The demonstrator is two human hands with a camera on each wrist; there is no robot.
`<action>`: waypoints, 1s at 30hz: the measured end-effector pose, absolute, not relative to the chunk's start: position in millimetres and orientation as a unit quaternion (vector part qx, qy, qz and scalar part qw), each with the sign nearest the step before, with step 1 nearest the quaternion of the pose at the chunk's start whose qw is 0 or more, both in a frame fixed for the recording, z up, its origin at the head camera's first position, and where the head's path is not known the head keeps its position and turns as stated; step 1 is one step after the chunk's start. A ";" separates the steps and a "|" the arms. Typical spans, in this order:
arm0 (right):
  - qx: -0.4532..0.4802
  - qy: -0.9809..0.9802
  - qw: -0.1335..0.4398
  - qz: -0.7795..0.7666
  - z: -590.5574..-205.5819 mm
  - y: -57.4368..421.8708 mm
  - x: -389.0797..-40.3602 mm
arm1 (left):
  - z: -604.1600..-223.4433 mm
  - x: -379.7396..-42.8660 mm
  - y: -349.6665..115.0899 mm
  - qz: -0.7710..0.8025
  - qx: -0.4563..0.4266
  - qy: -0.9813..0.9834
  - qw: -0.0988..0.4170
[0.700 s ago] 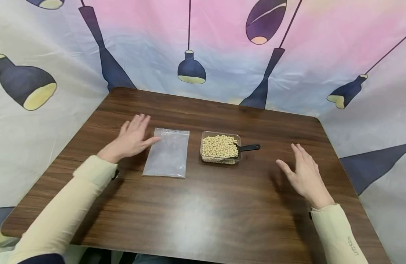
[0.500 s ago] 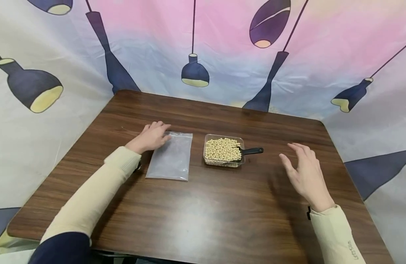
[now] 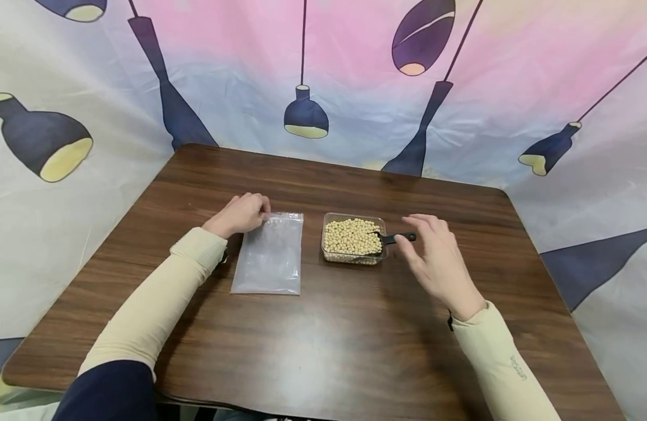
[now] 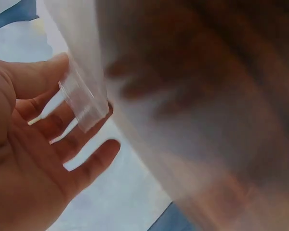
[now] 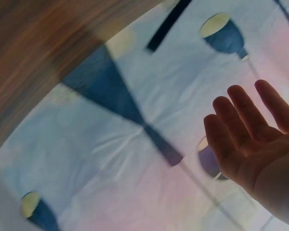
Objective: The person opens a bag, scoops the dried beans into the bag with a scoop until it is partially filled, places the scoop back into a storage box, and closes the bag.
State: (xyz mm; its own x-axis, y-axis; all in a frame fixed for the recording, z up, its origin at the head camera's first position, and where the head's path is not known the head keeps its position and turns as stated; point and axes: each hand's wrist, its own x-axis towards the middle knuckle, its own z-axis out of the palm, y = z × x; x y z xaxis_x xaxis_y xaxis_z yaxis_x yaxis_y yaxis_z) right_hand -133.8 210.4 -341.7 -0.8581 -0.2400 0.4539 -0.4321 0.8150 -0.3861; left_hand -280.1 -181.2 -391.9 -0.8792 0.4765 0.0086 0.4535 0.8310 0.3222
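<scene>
A clear zip-top plastic bag [image 3: 271, 257] lies flat on the table, left of the middle. My left hand [image 3: 241, 213] pinches its upper left corner. In the left wrist view, that hand [image 4: 43, 125] has the zip edge [image 4: 86, 103] between thumb and fingers, and the see-through bag [image 4: 149, 130] fills much of the picture. Right of the bag stands a clear rectangular container [image 3: 329, 255] of pale yellow beans or beads [image 3: 350, 235]. A black scoop [image 3: 399, 238] rests in it, handle pointing right. My right hand [image 3: 439, 263] is at the handle's end, fingers loosely spread, holding nothing.
The brown wood-grain table [image 3: 313, 339] has rounded corners. Behind it and along both sides hangs a cloth backdrop [image 3: 239, 76] printed with dark lamps. Bag and container stand side by side with a narrow gap of table between them.
My left hand has come right onto the bag's upper corner and its fingers have curled there. My right hand has moved left to the scoop handle.
</scene>
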 end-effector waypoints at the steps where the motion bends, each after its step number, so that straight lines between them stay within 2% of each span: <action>1: 0.192 -0.929 0.197 0.246 -341.0 204.8 -137.0 | -387.7 -279.6 -182.2 0.167 0.245 0.954 0.032; 4: 0.221 -0.921 0.195 0.255 -339.3 187.1 -143.9 | -373.3 -274.1 -182.2 0.199 0.258 0.945 0.025; 7: 0.237 -0.914 0.192 0.267 -337.0 170.6 -149.5 | -356.4 -267.0 -176.0 0.224 0.293 0.930 -0.004; 13: 0.265 -0.892 0.207 0.302 -329.3 145.5 -157.1 | -316.9 -250.6 -150.2 0.242 0.394 0.883 -0.073; 17: 0.272 -0.879 0.213 0.329 -325.9 134.5 -156.1 | -298.3 -234.6 -133.3 0.246 0.466 0.844 -0.101; 24: 0.288 -0.858 0.218 0.364 -324.6 129.6 -155.2 | -289.1 -220.3 -114.9 0.262 0.506 0.810 -0.140; 30: 0.301 -0.851 0.163 0.398 -325.2 134.8 -150.4 | -291.6 -218.4 -106.1 0.276 0.530 0.784 -0.168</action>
